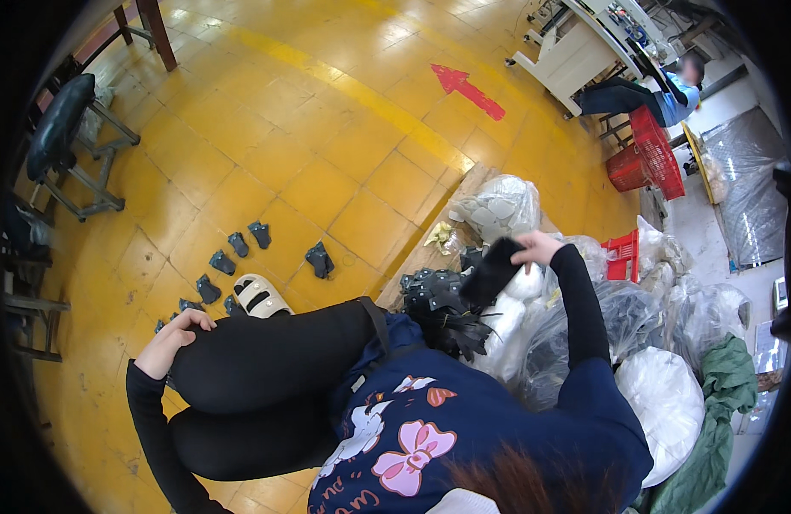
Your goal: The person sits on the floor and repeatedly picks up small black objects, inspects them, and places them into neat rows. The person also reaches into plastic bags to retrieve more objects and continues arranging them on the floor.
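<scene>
My right hand [539,249] grips a flat black rectangular thing [491,272], which looks like a smartphone, by its upper right end. Just below and left of it lies a heap of small dark grey bundled pieces [431,292], with black strips [458,332] at its near side. On my black-clad knee rests my left hand [174,343], fingers laid over the cloth and holding nothing. Several more dark bundles [208,289] lie in a row on the floor beyond my legs, and one bundle [319,259] sits apart from them.
A beige clog [260,296] is by my knee. To my right are clear plastic bags [575,330], a white sack [661,411], green cloth [722,385] and a red crate [621,256]. A black-padded stool [63,128] stands left. Far right, a person [674,96] sits by red baskets [655,152].
</scene>
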